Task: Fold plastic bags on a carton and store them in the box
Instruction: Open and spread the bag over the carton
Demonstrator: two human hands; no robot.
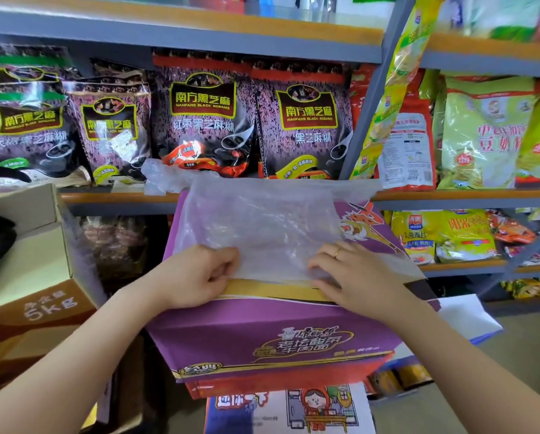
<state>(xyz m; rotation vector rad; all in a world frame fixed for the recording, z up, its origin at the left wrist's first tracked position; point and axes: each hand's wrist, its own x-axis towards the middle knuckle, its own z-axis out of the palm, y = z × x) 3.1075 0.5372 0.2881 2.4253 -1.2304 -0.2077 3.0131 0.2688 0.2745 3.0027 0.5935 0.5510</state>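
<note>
Across the middle of the frame, a thin clear plastic bag (262, 227) lies spread flat on the top of a purple printed cardboard carton (271, 336) with a yellow band along its near top edge and red along its bottom. The bag's far edge hangs past the back of the carton, toward the shelf behind it.

At lower centre, the left hand (196, 274) rests on the bag's near left corner. Its fingers are curled under in a loose fist, and they appear to pinch the bag's near edge against the carton top. To its right, the right hand (353, 274) lies on the bag's near right part with fingers stretched forward and slightly apart, pressing the plastic flat. A gold ring (337, 252) sits on one of its fingers. Both bare forearms reach in from the bottom corners of the frame.

At the left edge, an open brown cardboard box (40, 296) printed with "5KG" stands beside the carton, its flaps raised.

Behind, grey metal shelving (181, 42) with wooden-edged boards fills the upper frame. Dark purple packets of black sesame paste (199, 120) stand in a row at upper left and centre. Another crumpled clear bag (165, 177) lies on that shelf, just in front of the packets. Green and yellow food packets (481, 133) fill the shelves at right.
</note>
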